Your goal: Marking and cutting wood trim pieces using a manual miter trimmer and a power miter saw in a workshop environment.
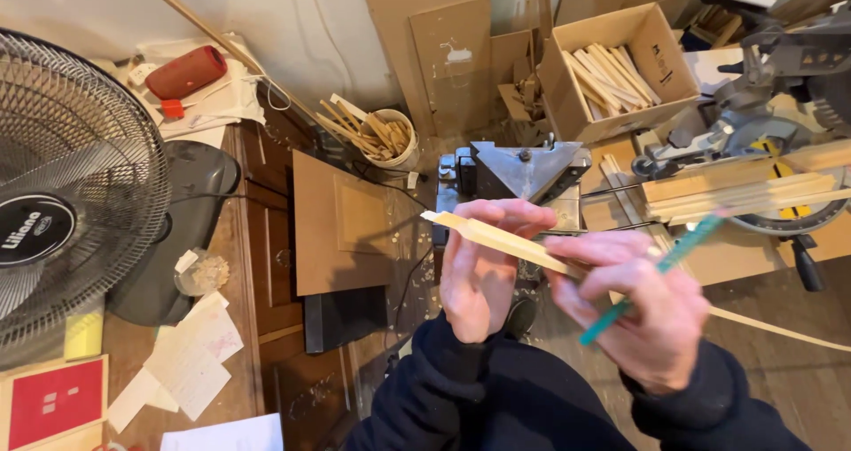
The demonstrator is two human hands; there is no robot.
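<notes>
While a black-grilled fan [62,194] fills the left edge of the frame above a red square card [55,402] and loose papers [191,358] on the tabletop [232,238], the work itself sits right of centre. A flat brown panel [341,221] lies just left of the hands, with a tub of wood offcuts [386,136] above it.

The left hand [483,269] is curled shut around a thin pale wooden strip [496,237], fingers wrapped over the top and thumb beneath, gripping near the strip's left end. The strip's long axis runs from the centre of the frame down toward the lower right edge, passing under the right hand [643,314]. That hand, just right of the left and nearly touching it, is closed on a teal pencil [660,269] held at a slant, its lower tip pointing down-left and lying over the strip; whether the tip touches the wood cannot be told because of blur. Both dark sleeves come up from the bottom edge.

Behind the hands stands a grey metal corner clamp [519,169]; upper right, a cardboard box of sticks [612,70] and a mitre saw [771,114].
</notes>
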